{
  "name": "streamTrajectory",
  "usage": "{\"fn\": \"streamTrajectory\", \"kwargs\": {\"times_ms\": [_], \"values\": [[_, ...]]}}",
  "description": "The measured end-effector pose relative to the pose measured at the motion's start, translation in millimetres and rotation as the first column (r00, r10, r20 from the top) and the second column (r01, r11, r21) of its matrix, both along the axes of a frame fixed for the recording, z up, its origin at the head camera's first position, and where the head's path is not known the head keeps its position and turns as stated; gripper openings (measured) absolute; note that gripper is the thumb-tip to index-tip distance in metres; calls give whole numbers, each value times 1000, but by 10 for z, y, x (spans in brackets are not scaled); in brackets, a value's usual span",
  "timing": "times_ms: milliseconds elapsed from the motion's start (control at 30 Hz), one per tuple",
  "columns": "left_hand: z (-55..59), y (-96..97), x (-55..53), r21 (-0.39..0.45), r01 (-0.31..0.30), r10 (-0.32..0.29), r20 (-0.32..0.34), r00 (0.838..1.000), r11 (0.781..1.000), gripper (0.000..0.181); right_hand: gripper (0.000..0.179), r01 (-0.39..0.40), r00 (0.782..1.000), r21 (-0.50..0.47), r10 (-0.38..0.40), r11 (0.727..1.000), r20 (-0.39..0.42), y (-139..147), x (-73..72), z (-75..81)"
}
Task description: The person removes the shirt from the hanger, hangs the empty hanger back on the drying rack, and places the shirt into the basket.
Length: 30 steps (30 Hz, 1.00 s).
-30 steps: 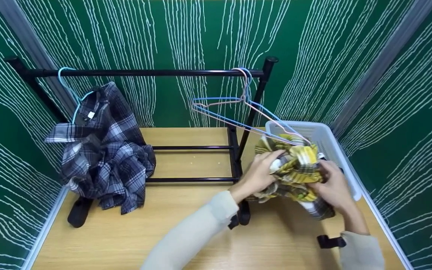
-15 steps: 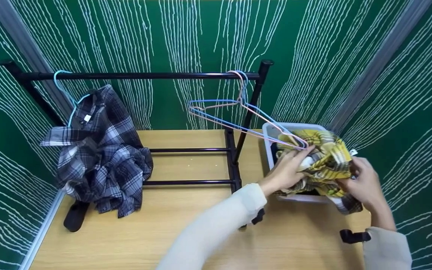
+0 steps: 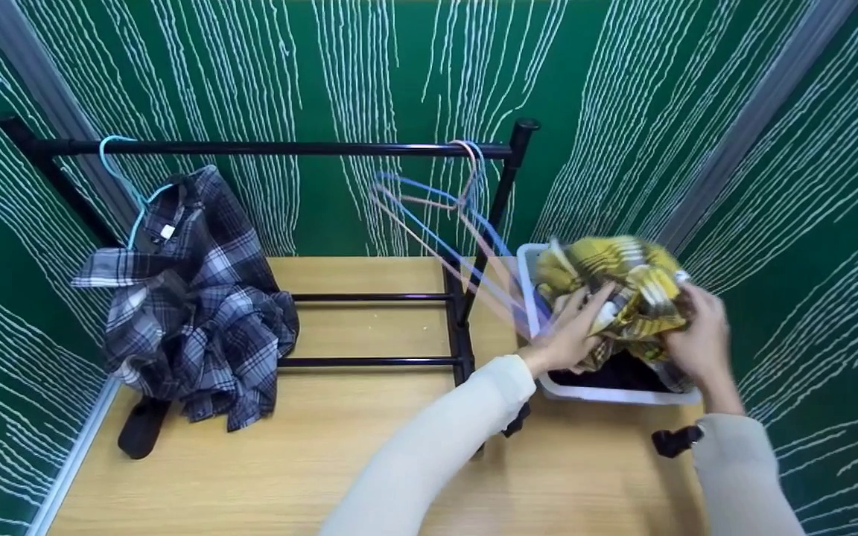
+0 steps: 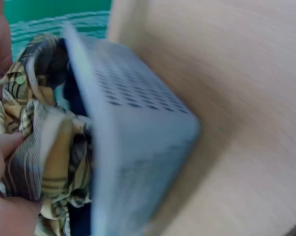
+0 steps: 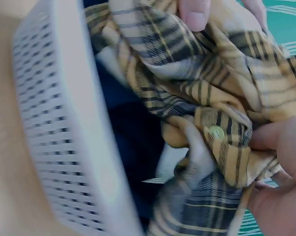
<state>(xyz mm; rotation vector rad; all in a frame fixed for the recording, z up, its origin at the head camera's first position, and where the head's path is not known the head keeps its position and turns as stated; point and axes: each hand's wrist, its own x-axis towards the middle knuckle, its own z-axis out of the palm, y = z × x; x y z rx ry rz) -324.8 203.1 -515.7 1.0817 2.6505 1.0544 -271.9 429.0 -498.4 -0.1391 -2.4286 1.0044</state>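
A crumpled yellow plaid shirt (image 3: pixel 623 275) is bunched over the white basket (image 3: pixel 623 395) in the head view. My left hand (image 3: pixel 570 327) grips its left side; in the left wrist view, thumb and fingers pinch the cloth. On the shirt's right side my right hand (image 3: pixel 701 335) holds a fold, and a green button (image 5: pixel 216 132) shows close to those fingers in the right wrist view. Dark cloth (image 5: pixel 133 132) lies inside the basket beneath the shirt. Just left of the basket, a pink hanger (image 3: pixel 466 223) and a blue hanger (image 3: pixel 429 219) hang from the rail, blurred.
A black clothes rack (image 3: pixel 287 149) stands on the wooden table (image 3: pixel 287 476). At its left end a dark plaid shirt (image 3: pixel 205 298) hangs on a turquoise hanger (image 3: pixel 120 171). Green walls (image 3: pixel 347 67) with pale streaks enclose the back and sides.
Both hands have carried the yellow plaid shirt right and over the basket, most of it within the last second. The pink and blue hangers have swung away from the shirt.
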Motion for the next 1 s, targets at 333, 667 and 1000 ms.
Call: {"fn": "streamTrajectory", "kwargs": {"times_ms": [333,667,1000], "values": [[-349,-10,69,-395,-84,7,-193,981,915,85,95,-260,933,83,228,962,279,-121,-165,-558],[-474,79,-6,-685,-232,-63,-377,924,691,85,87,-302,815,132,183,944,550,-326,-316,-626],[-538,121,-100,-739,-212,-65,-326,943,640,87,85,-315,790,164,163,935,591,-356,-434,-664]]}}
